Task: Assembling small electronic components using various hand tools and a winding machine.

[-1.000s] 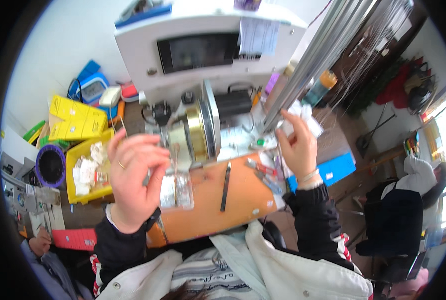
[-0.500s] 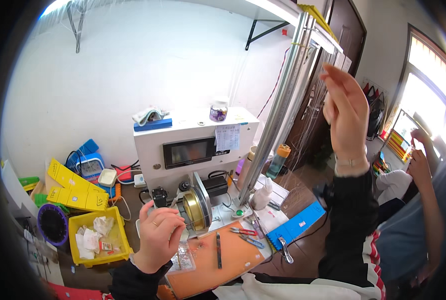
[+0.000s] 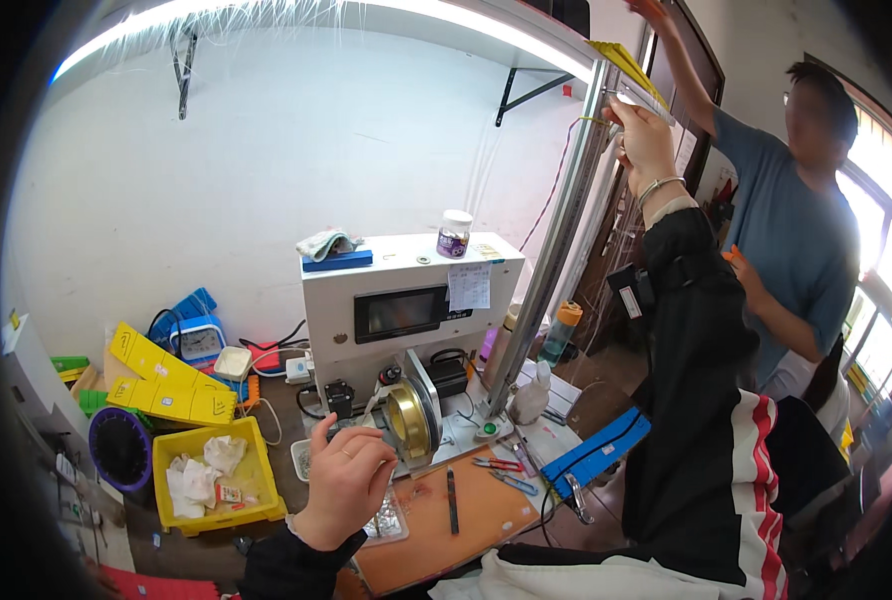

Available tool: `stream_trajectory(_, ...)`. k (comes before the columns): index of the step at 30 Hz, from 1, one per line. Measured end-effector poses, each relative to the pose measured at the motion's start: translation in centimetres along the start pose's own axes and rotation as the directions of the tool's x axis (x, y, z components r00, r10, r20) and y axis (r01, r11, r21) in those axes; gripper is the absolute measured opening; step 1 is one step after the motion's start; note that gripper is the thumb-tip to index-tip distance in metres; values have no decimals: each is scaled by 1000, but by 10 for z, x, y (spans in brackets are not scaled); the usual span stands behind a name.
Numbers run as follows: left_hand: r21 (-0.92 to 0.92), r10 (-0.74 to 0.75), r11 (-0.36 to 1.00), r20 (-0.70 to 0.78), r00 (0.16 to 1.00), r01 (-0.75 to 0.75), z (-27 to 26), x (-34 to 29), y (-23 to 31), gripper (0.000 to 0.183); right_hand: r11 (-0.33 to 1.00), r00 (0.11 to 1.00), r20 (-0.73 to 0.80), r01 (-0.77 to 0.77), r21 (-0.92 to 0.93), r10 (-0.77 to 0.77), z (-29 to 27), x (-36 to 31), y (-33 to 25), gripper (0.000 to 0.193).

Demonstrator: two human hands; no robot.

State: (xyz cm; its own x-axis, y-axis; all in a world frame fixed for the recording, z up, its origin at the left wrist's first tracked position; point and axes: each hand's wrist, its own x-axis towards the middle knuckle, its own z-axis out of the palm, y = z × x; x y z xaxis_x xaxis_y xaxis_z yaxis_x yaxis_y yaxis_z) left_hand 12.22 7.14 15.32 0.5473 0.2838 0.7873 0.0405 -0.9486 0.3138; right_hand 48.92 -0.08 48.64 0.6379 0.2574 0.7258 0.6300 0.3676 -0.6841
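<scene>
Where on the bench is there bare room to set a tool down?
Bare patch: the orange mat right of the black pen, below the pliers. Crowded: around the brass spool, and beside the left hand at the yellow bin.

Glossy brass-coloured metal spool (image 3: 409, 420), matt orange mat (image 3: 466, 520), shiny metal pole (image 3: 551, 245).

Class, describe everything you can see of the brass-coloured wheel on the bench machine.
The brass-coloured wheel is a shiny, metallic-looking disc standing upright on edge, mounted at the front of the white box machine beside a grey upright plate. The left hand hovers just before it; whether they touch cannot be told.
</scene>
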Motion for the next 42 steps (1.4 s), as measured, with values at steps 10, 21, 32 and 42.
stream_trajectory(10,13,3,1000,18,1000,-4,-3,-2,18,14,962,931,-252,235,-139,-263,4,25,21,19)
stream_trajectory(21,-12,58,998,-22,998,-59,22,21,21,11,911,904,-160,409,50,-397,-5,-22,52,13)
stream_trajectory(32,9,32,999,-27,999,-31,22,20,32,12,982,996,-30,90,168,-86,2,-3,39,20)
stream_trajectory(42,5,36,999,-12,999,-36,21,15,21,10,971,994,-50,109,212,-100,-5,7,32,21)
